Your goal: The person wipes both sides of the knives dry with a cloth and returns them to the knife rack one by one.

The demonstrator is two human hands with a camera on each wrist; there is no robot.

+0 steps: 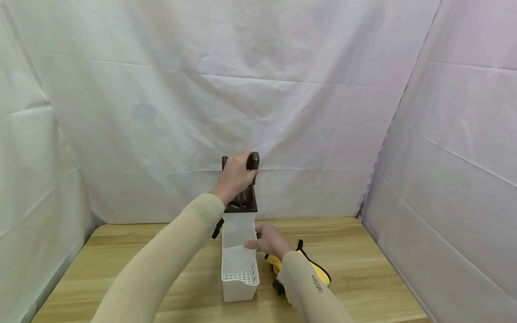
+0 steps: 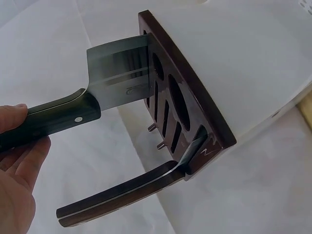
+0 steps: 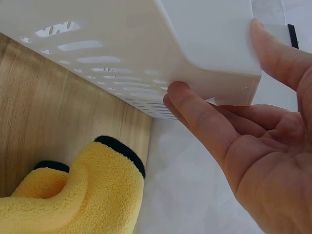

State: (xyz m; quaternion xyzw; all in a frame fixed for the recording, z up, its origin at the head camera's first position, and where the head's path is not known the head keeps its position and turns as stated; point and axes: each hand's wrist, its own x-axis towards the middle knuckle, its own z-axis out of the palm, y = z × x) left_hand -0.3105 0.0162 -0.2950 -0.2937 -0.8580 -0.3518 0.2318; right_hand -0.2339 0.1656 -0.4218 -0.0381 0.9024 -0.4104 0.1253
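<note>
A white knife holder [image 1: 238, 233] stands upright on the table, with a dark slotted top [image 2: 204, 105] and a perforated open bin at its lower front. My left hand [image 1: 235, 177] grips the dark handle of a cleaver [image 2: 119, 73], whose blade is partly inside a slot of that top. Another knife [image 2: 122, 195] with a dark handle sits in a slot at the other end. Lower down, my right hand [image 1: 271, 240] holds the holder's right side, thumb [image 3: 273, 51] on the front and fingers against the perforated side wall.
Yellow fleece cloth [image 1: 321, 272] with black edging lies on the wooden table [image 1: 363, 269], right of the holder, partly behind my right sleeve. A small black object [image 1: 217, 229] shows left of the holder. White sheeting [image 1: 282, 112] hangs behind and along both sides.
</note>
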